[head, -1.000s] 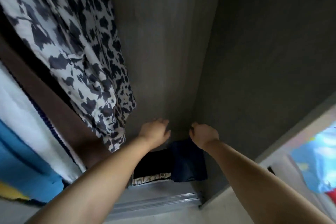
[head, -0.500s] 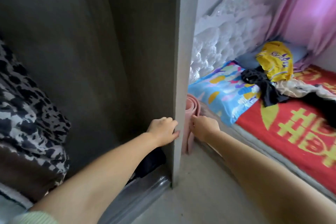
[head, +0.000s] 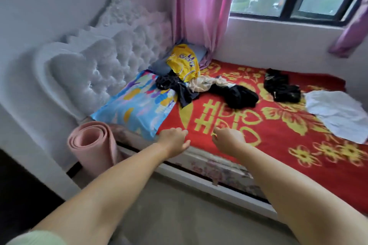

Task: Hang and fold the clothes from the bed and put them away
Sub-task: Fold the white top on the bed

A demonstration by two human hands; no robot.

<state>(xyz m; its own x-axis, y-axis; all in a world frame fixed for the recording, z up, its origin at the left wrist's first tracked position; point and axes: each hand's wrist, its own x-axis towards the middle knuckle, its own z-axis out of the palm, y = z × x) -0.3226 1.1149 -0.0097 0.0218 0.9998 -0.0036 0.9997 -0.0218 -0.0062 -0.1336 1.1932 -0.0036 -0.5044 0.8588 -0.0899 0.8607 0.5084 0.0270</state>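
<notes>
- Since the earlier frame, view has swung from wardrobe to bed; both hands come away empty.
- Head view: left hand point(head: 173, 139) and right hand point(head: 229, 139) hover at the bed's point(head: 278, 145) near edge, fingers loosely curled, holding nothing.
- Clothes pile point(head: 201, 83) lies ahead toward the pillow point(head: 135, 105), strung left to right; neither hand is clearly nearer.
- White garment point(head: 336, 113) lies far right; window behind.

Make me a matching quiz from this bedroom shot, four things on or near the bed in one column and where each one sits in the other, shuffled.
Things:
1. yellow jersey
2. white garment
3. pink rolled mat
4. colourful pillow

Places:
A. standing on the floor beside the bed's head end
B. at the head of the bed, by the pink curtain
C. flat on the red blanket at the far right
D. against the tufted headboard, at the bed's near edge

Pairs: 1-B, 2-C, 3-A, 4-D
</notes>
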